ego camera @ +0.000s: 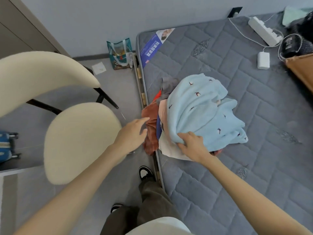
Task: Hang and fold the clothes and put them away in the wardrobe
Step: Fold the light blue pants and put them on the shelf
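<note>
A heap of clothes lies at the near left edge of the grey quilted mattress (237, 68). On top is a light blue fleece garment (201, 109) with small dark bird marks. Under it show a rust-brown garment (150, 126) hanging over the mattress edge, a white piece (166, 147), a pale pink piece and a grey one (168, 84). My right hand (193, 145) grips the near hem of the blue garment. My left hand (133, 131) hovers with fingers stretched out, just left of the rust-brown garment.
A cream chair (79, 141) stands on the floor to the left of the bed. A patterned bag (121, 54) leans by the wall. A power strip (264, 30), a white charger (263, 60), cables and a cardboard box (301, 68) lie at the mattress's far right.
</note>
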A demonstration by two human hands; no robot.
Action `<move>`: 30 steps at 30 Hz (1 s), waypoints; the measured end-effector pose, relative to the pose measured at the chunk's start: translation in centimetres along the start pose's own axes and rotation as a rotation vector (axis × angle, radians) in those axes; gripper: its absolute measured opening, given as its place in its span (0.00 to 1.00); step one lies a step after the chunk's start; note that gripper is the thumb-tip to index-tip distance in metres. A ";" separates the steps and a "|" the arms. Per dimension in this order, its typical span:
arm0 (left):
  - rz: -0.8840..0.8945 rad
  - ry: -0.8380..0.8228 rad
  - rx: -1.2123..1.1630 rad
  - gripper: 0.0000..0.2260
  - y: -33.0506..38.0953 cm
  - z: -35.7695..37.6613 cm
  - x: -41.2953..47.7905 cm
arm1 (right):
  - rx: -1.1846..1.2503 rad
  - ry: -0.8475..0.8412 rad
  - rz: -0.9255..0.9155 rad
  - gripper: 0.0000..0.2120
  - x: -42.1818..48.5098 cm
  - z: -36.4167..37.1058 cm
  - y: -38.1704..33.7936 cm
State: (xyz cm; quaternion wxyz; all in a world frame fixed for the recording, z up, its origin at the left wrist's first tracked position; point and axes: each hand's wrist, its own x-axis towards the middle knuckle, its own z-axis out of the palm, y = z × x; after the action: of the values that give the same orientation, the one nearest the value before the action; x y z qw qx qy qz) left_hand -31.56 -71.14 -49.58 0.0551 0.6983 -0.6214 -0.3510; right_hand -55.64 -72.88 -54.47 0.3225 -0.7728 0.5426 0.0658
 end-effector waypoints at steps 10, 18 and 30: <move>-0.019 -0.250 -0.322 0.29 2.8 8.2 6.3 | 0.203 -0.200 0.007 0.05 -4.4 2.3 2.6; -0.159 -0.087 -0.711 0.38 3.9 10.6 11.4 | 0.502 -0.087 0.157 0.19 -3.4 0.8 4.0; -0.066 0.007 -0.451 0.14 -0.1 7.2 4.8 | 0.449 0.294 0.557 0.40 4.5 -2.2 5.5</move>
State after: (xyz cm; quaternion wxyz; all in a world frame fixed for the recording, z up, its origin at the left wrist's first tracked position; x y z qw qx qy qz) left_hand -35.60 -72.86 -57.06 0.2005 0.6896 -0.5035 -0.4804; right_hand -59.17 -78.85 -57.16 0.3722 -0.5075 0.7729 -0.0810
